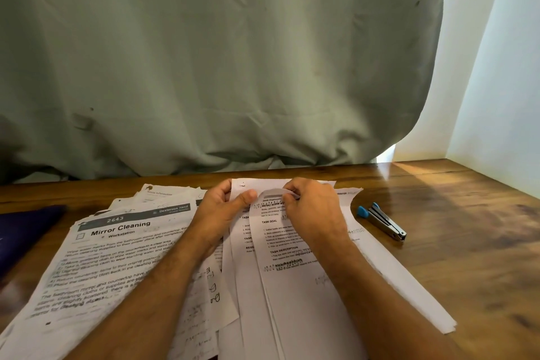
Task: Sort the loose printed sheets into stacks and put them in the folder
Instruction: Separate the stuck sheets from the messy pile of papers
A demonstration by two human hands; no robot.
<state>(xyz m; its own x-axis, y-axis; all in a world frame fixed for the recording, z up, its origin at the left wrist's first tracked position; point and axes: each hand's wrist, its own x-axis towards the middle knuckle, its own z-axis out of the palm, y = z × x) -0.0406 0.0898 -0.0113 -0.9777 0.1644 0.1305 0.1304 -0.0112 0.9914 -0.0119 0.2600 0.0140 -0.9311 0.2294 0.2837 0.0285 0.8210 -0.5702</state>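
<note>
Figure: sorting printed sheets at a wooden table [438, 242], seen from the worker's head. The left hand [225, 207] pinches the far edge of the centre stack of sheets [292, 286], thumb on top and fingers curled behind. The right hand [315, 210] grips the top sheet [280, 242] at its far edge and curls that edge back toward the worker, so the paper bows upward between the 2 hands. A second, fanned pile headed "Mirror Cleaning" [117, 257] lies just beside the centre stack on the left, its edges overlapping the stack beneath the left forearm. A blue-handled stapler or staple remover [382, 222] rests apart on the right; which of the 2 it is cannot be told.

Risks, as judged: the far corner appears fastened or stuck, so a sharp pull by the right hand could tear the top sheet there. The bowed edge may crease if pressed flat. Because the 2 piles overlap, lifting 1 sheet could drag neighbours along and mix the sorts. Sheets at the near edge run out of view and may overhang the table.

Containers: a dark blue object [26, 234] at the far left is probably the folder; it looks closed, and no sheets are visibly in it.
</note>
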